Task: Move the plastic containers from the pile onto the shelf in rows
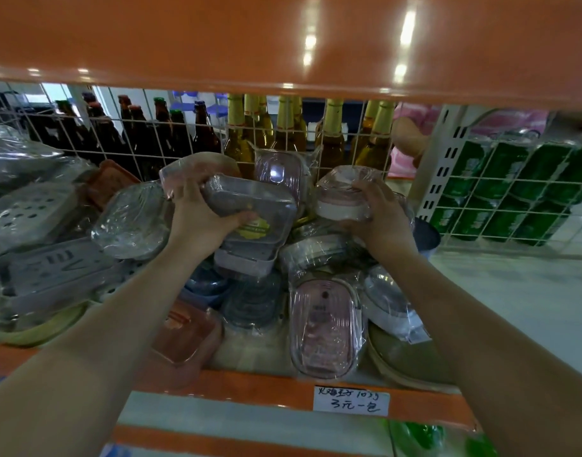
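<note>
A pile of shrink-wrapped plastic containers (322, 255) fills the middle of the orange shelf (266, 380). My left hand (200, 216) grips a grey rectangular container (253, 206) with a yellow sticker, lifted above the pile. My right hand (378, 209) grips a round white and pink container (344, 196) at the pile's upper right. A pink oval container (325, 324) lies at the front of the shelf, a brown rectangular one (184, 338) to its left under my left forearm.
Grey perforated trays (35, 225) are stacked at the left. A white wire grid (184, 133) backs the shelf, with beer bottles (332, 136) behind it. An orange shelf board (283, 41) hangs close overhead. A handwritten price tag (350, 400) sits on the front edge. Green cans (514, 192) stand to the right.
</note>
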